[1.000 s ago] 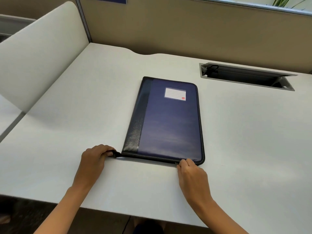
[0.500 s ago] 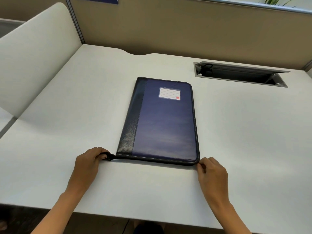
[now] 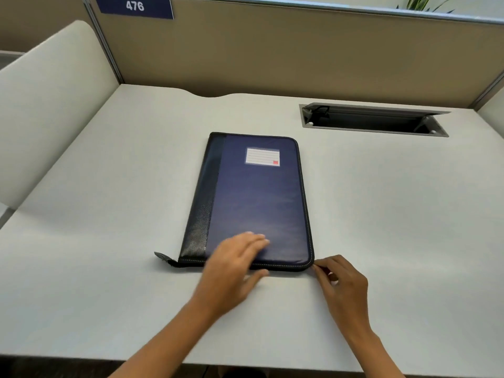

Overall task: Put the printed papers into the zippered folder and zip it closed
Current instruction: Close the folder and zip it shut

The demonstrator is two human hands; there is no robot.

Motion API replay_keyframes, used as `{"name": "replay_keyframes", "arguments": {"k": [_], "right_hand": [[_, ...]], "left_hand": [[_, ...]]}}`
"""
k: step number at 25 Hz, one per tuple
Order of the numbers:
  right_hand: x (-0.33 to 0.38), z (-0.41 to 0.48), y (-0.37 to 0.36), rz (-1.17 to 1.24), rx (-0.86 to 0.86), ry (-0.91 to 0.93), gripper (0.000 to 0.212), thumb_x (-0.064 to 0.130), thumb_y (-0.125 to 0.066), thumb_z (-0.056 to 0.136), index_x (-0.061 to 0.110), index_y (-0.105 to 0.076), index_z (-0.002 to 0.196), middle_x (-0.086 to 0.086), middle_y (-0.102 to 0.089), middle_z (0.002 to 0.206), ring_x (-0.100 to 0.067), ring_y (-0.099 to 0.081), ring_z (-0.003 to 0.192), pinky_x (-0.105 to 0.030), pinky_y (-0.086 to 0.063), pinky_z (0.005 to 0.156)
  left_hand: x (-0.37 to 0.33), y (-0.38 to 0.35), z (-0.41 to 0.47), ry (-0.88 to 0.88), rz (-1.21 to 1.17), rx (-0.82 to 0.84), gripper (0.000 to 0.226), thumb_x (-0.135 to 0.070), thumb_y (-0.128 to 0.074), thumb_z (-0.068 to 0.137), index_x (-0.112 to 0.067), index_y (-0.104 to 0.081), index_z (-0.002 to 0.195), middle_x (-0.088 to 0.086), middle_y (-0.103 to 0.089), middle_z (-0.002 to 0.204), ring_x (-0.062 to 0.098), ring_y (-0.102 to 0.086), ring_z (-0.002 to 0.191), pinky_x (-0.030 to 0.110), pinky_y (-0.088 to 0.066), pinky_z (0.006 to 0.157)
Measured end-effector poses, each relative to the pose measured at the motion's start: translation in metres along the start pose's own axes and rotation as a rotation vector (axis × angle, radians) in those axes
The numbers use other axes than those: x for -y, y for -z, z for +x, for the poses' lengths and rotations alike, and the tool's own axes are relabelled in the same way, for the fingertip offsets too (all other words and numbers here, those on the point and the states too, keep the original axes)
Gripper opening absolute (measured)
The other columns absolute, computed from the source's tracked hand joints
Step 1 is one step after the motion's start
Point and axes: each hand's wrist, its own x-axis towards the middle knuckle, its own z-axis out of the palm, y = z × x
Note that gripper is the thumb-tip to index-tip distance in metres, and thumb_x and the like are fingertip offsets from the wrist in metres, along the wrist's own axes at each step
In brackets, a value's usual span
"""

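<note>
A dark blue zippered folder lies flat and closed on the pale grey tabletop, its long sides running from near to far and its spine, a black leather-textured strip, along the left side. A white lined label with a small red mark sits on the cover toward the far end. The left hand lies over the near edge of the folder, a little left of that edge's middle; the fingers are extended and spread flat upon the blue cover, grasping nothing, and the hand is slightly blurred. The right hand is at the near right corner of the folder, just off its edge, with thumb and forefinger pinched together at the corner where the zipper track bends; the zipper pull itself is too small to make out, so what the pinch encloses cannot be told. A short black tab projects from the near left corner of the folder and rests on the tabletop, well left of the left hand. On the far right of the tabletop an open cable-access slot with a raised flap is set into the surface, well apart from the folder. A tan partition stands behind the tabletop, bearing a blue plate numbered 476 at the far left.
</note>
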Motion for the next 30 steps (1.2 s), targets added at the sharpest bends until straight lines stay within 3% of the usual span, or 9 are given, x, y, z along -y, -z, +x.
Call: {"name": "replay_keyframes", "arguments": {"k": [2,5,10,24,30], "right_hand": [[-0.001,0.0,-0.001,-0.001,-0.01,0.014,0.018,0.002,-0.076,0.077,0.019,-0.071,0.079,0.011,-0.063,0.076,-0.003,-0.056,0.066,-0.01,-0.042,0.06],[-0.002,0.0,-0.002,0.016,-0.019,0.01,0.019,0.002,-0.075,0.078,0.021,-0.07,0.079,0.011,-0.063,0.075,-0.003,-0.056,0.068,-0.012,-0.042,0.061],[-0.004,0.001,-0.005,0.024,-0.054,0.019,0.018,0.001,-0.076,0.076,0.018,-0.069,0.078,0.008,-0.062,0.075,-0.003,-0.055,0.069,-0.007,-0.04,0.063],[-0.021,0.1,-0.032,-0.004,-0.068,0.072,0.012,-0.002,-0.073,0.078,0.009,-0.069,0.078,-0.002,-0.063,0.075,-0.007,-0.051,0.061,-0.001,-0.036,0.066],[-0.025,0.177,-0.051,-0.027,-0.027,0.086,0.004,0.0,-0.069,0.08,0.004,-0.07,0.079,-0.011,-0.065,0.076,-0.014,-0.053,0.065,-0.011,-0.031,0.064]], "left_hand": [[-0.021,-0.025,0.019,-0.131,0.0,0.064,0.051,-0.034,-0.059,0.086,-0.017,-0.05,0.133,-0.002,-0.052,0.139,0.017,-0.045,0.131,0.032,-0.035,0.109],[-0.029,-0.045,0.041,-0.195,0.046,0.106,0.056,-0.028,-0.064,0.084,-0.012,-0.048,0.136,0.002,-0.048,0.143,0.02,-0.043,0.134,0.036,-0.035,0.111],[-0.023,-0.055,0.048,-0.386,0.22,-0.007,0.05,-0.032,-0.078,0.074,-0.011,-0.066,0.118,0.002,-0.065,0.124,0.019,-0.06,0.116,0.033,-0.049,0.097],[-0.026,-0.045,0.048,-0.401,0.226,-0.038,0.047,-0.036,-0.079,0.071,-0.015,-0.07,0.113,-0.001,-0.067,0.12,0.016,-0.062,0.113,0.03,-0.052,0.092],[-0.026,-0.045,0.049,-0.369,0.194,-0.044,0.046,-0.033,-0.078,0.073,-0.014,-0.069,0.113,0.0,-0.066,0.121,0.016,-0.062,0.113,0.031,-0.052,0.091]]}}
